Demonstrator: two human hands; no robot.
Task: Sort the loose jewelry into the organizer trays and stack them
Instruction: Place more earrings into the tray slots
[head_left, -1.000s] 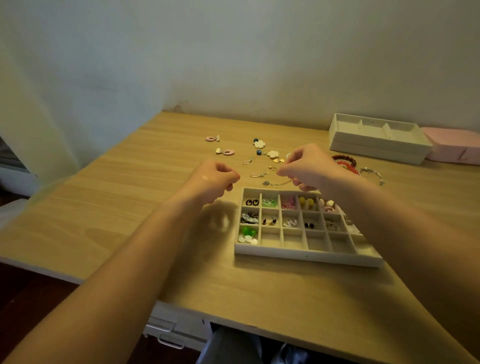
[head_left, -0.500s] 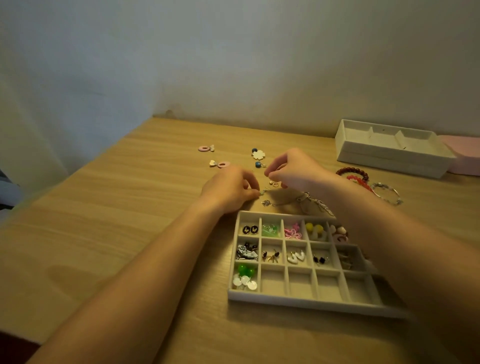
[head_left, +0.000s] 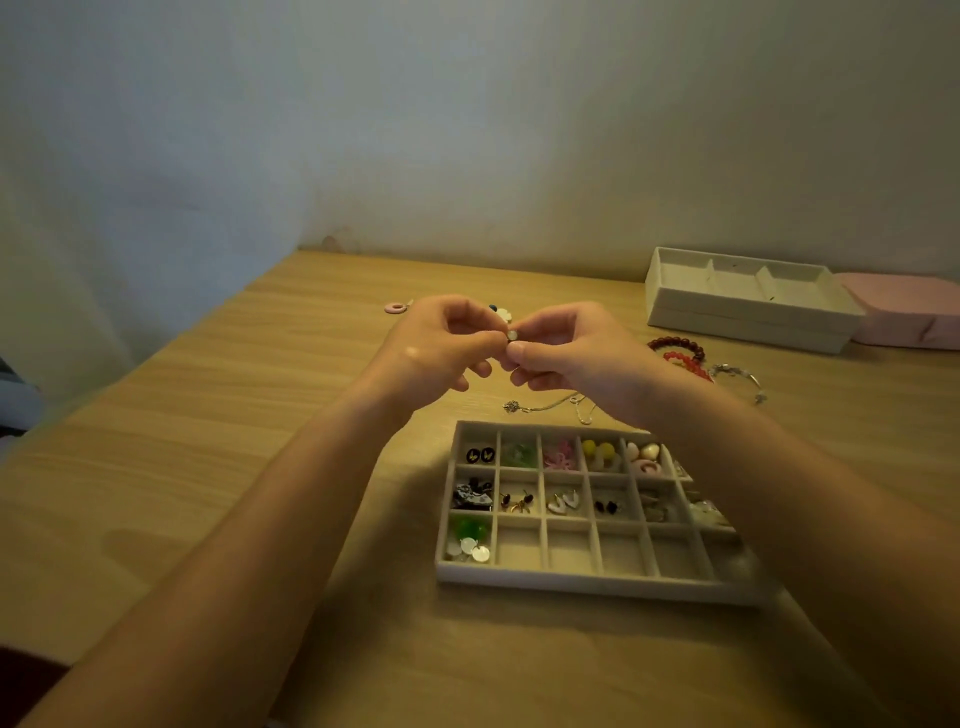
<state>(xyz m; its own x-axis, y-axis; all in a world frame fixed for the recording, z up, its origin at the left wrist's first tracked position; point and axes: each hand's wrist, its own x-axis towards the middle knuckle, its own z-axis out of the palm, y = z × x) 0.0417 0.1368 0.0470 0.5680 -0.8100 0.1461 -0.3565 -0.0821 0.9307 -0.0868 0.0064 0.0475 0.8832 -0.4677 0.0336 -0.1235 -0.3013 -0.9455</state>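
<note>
Head view: tray (head_left: 571, 583) holds earrings (head_left: 563, 502); fingers (head_left: 543, 328) pinch perhaps a stud (head_left: 512, 335).

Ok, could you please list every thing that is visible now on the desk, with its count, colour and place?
Divided felt organizer tray: one, grey, front centre, partly filled with earrings.
Open trays: apparently two stacked, white, back right.
Flat box: one, pink, far right, beside the white trays.
Bead bracelets: two, dark red and bright red, right of the hands.
Metal bangle: one, silver, beside the bracelets.
Thin chain: one, silver, behind the grey tray.
Ring-shaped earring: one, pink, back left of the hands.
Flower piece: one, white, behind the hands.
Small round stud: one, pale, pinched between both hands.
Wooden table: one, light brown.
Left hand: pinches the stud.
Right hand: pinches the stud.
</note>
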